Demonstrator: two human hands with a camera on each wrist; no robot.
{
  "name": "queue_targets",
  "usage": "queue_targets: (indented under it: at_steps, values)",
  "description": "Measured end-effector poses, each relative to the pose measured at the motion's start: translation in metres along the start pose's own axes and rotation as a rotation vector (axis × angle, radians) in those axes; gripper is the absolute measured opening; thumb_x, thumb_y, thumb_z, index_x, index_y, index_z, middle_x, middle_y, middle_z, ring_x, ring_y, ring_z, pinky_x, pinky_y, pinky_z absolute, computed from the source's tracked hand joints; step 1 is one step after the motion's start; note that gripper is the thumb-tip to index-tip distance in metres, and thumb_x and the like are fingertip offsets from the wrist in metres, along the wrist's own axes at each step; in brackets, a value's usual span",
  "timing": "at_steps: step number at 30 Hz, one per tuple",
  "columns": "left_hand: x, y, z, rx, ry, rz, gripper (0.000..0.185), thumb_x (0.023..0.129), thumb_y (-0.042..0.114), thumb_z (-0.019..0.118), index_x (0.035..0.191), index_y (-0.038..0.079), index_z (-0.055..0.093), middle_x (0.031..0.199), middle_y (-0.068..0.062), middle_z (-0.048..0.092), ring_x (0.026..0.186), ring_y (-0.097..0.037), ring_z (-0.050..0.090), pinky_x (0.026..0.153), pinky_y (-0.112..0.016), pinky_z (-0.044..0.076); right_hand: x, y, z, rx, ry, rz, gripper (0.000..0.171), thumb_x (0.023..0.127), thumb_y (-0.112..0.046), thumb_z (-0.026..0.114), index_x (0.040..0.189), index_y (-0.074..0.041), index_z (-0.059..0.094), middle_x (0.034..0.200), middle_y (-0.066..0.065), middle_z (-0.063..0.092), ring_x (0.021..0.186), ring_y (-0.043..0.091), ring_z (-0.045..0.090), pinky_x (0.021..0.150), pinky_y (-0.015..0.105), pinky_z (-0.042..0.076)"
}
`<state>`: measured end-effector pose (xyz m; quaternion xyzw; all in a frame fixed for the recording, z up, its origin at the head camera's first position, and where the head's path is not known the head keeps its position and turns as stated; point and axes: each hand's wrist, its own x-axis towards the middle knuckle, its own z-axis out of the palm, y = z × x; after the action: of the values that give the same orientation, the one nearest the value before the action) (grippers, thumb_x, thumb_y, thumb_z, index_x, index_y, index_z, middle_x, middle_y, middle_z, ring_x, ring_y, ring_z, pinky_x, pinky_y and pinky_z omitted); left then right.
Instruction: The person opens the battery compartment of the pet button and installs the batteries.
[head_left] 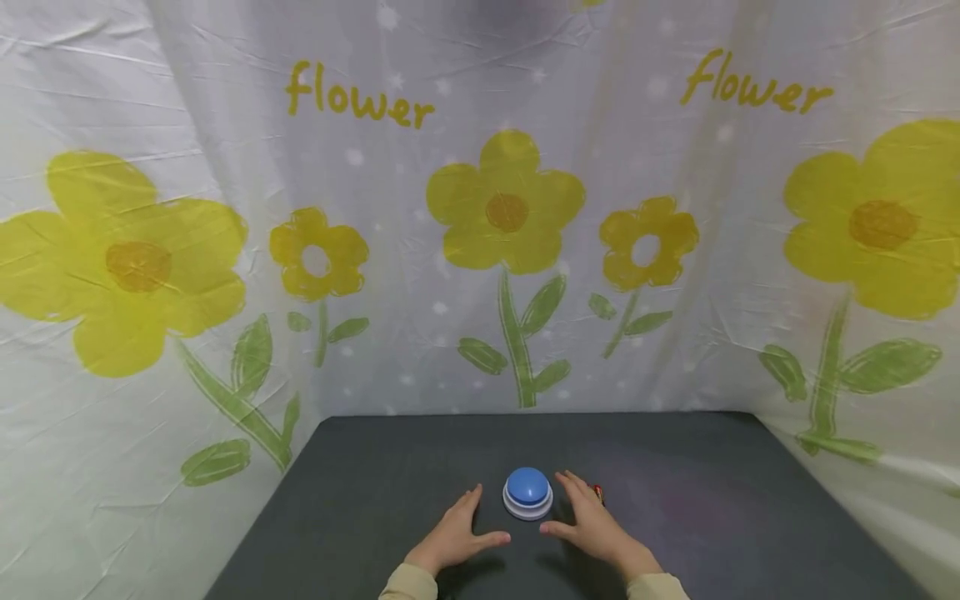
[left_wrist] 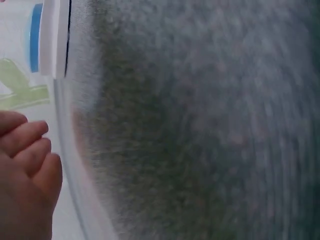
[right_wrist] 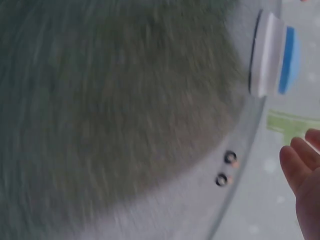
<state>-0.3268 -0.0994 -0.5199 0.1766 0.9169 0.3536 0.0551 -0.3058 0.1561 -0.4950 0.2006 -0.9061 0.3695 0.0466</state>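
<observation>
A round push button with a blue dome on a white base sits on the dark table. My left hand is to its left, thumb and fingers spread apart, holding nothing. On the other side, my right hand has the same spread shape and is likewise without anything in its grasp. Both hands stand a little away from the button. In the left wrist view the button's white base appears edge-on beyond the fingers. The right wrist view shows the button's blue dome from the side.
Just beyond my right hand lies a small red and black object, partly hidden by the fingers. Two small ring-shaped ends show there in the right wrist view. A white curtain with yellow flowers surrounds the dark table.
</observation>
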Motion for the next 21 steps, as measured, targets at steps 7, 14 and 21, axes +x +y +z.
queue_targets:
  at_steps: [7,14,21]
  values:
    - [0.012,-0.001,0.004,-0.025,-0.022,0.006,0.098,0.075,0.055,0.069,0.140,-0.006,0.030,0.138,-0.028,0.035,0.125,-0.044,0.033,0.096,-0.059,0.030,0.009,0.003,0.019,0.064,-0.015,0.041,0.089,0.077,-0.036,0.074,0.137,0.012,0.030,0.136,0.036,0.030,0.124,0.050,0.028,0.094,0.064,0.028]
    - [0.026,-0.001,0.009,-0.080,-0.038,0.035,0.099,0.070,0.051,0.075,0.140,-0.004,0.032,0.139,-0.025,0.036,0.125,-0.044,0.034,0.096,-0.059,0.031,0.019,0.008,0.030,0.091,-0.030,0.088,0.092,0.076,-0.037,0.075,0.136,0.014,0.028,0.132,0.036,0.033,0.121,0.049,0.033,0.092,0.063,0.031]
    - [0.039,0.000,0.016,-0.113,-0.046,0.066,0.101,0.064,0.044,0.082,0.138,-0.006,0.034,0.137,-0.024,0.039,0.125,-0.042,0.035,0.097,-0.056,0.031,0.026,0.014,0.032,0.070,-0.026,0.125,0.092,0.074,-0.034,0.077,0.133,0.018,0.029,0.128,0.040,0.035,0.118,0.053,0.033,0.093,0.063,0.030]
